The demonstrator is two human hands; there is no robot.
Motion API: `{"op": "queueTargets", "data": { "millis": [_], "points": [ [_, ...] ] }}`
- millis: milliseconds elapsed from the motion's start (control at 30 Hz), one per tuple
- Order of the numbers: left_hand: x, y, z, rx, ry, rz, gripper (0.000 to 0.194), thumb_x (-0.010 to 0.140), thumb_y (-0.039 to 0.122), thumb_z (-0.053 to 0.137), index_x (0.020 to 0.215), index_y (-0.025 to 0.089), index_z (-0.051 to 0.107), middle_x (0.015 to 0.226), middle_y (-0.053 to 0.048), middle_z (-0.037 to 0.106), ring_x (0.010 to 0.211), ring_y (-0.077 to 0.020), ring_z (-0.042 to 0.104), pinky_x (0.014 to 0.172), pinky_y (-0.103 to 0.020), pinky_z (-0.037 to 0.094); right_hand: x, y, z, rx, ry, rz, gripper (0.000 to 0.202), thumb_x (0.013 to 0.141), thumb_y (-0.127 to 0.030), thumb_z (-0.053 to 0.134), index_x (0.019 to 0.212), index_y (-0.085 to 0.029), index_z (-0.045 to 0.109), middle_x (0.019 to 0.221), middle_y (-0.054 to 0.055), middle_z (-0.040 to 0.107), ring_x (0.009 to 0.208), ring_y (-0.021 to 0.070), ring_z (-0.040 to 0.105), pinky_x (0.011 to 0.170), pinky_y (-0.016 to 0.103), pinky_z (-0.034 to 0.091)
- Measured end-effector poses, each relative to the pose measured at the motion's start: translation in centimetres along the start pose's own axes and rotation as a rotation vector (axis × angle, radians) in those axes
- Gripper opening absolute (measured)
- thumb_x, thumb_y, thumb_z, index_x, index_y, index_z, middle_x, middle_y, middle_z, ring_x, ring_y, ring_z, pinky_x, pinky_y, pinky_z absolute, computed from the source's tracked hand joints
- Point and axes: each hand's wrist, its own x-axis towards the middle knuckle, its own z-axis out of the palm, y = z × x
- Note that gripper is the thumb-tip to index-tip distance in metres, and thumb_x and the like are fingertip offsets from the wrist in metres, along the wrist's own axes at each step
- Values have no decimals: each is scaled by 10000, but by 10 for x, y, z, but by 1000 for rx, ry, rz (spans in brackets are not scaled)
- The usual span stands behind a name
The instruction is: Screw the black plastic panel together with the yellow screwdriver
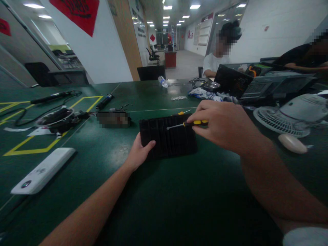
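Note:
My left hand point(140, 152) grips the left edge of a flat black plastic panel point(176, 141) with raised ribs, its thumb lying over the near face. In my right hand point(221, 124) is a screwdriver point(196, 122) with a yellow and black handle, pinched between the fingers. Its metal shaft points left across the panel, and the tip appears over the ribs; whether it touches them I cannot tell. Just behind the panel's far edge lies another yellow-handled screwdriver point(181, 113), partly hidden.
A white fan point(279, 116) and a pale oval object point(292, 143) lie at right. On the left are a white elongated casing point(43, 171) and a cabled assembly point(57, 121). A plastic bottle point(162, 82) lies at the far edge. One person point(215, 61) sits opposite, another at far right.

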Motion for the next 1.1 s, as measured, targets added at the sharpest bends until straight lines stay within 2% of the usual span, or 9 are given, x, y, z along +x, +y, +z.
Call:
{"op": "queueTargets", "data": {
  "millis": [167, 333, 433, 533, 633, 800, 1100],
  "points": [
    [0, 0, 0, 2, -9, 8, 615, 845, 380, 768, 1379, 198, 524, 1385, -144, 675, 1306, -340, 653, 1132, -575, 523, -1, -4, -4, -77, -86, 71, 260, 947, -358, 613, 1071, -292, 832, 980, 56, 762, 817, 242, 658, 627, 341, 305],
    [0, -2, 0, 13, 1, 9, 594, 843, 380, 766, 1365, 217, 536, 1375, -133, 684, 1297, -342, 659, 1120, -581, 532, -1, -3, -3, -49, -196, 31, 322, 1020, -377, 515, 1103, -284, 812, 982, 62, 789, 843, 256, 681, 644, 348, 320],
    [-1, -1, 0, -8, -8, 10, 606, 844, 381, 772, 1374, 212, 535, 1393, -140, 676, 1307, -348, 652, 1117, -586, 533, -1, 1, -4, 44, -144, -9, 318, 1022, -363, 517, 1094, -265, 811, 988, 59, 787, 872, 241, 687, 693, 351, 378],
    [-1, 2, 0, -25, -20, 5, 622, 840, 379, 782, 1379, 199, 530, 1395, -145, 674, 1305, -345, 653, 1131, -581, 522, -3, 6, -6, 107, -70, -22, 247, 938, -364, 642, 1069, -248, 816, 963, 55, 775, 879, 237, 683, 757, 358, 425],
    [-2, 4, 1, -28, -12, -8, 618, 830, 371, 789, 1366, 194, 535, 1375, -141, 684, 1297, -343, 657, 1134, -577, 521, -3, 10, -7, 87, -14, -10, 222, 863, -292, 704, 1044, -269, 830, 984, 50, 757, 874, 239, 673, 736, 358, 425],
    [-1, 2, 0, -26, 5, -20, 611, 820, 370, 797, 1350, 205, 541, 1361, -134, 689, 1294, -349, 658, 1134, -599, 518, -1, 10, -4, 38, 57, -2, 209, 897, -250, 697, 1027, -309, 850, 1031, 45, 760, 905, 253, 675, 680, 358, 388],
    [0, -2, 0, -32, -1, -19, 652, 820, 377, 796, 1384, 192, 526, 1400, -157, 669, 1313, -354, 645, 1147, -600, 506, 2, 6, 0, -2, 52, -35, 210, 895, -202, 714, 1017, -294, 857, 1014, 49, 776, 927, 254, 692, 668, 354, 382]
  ]
}}
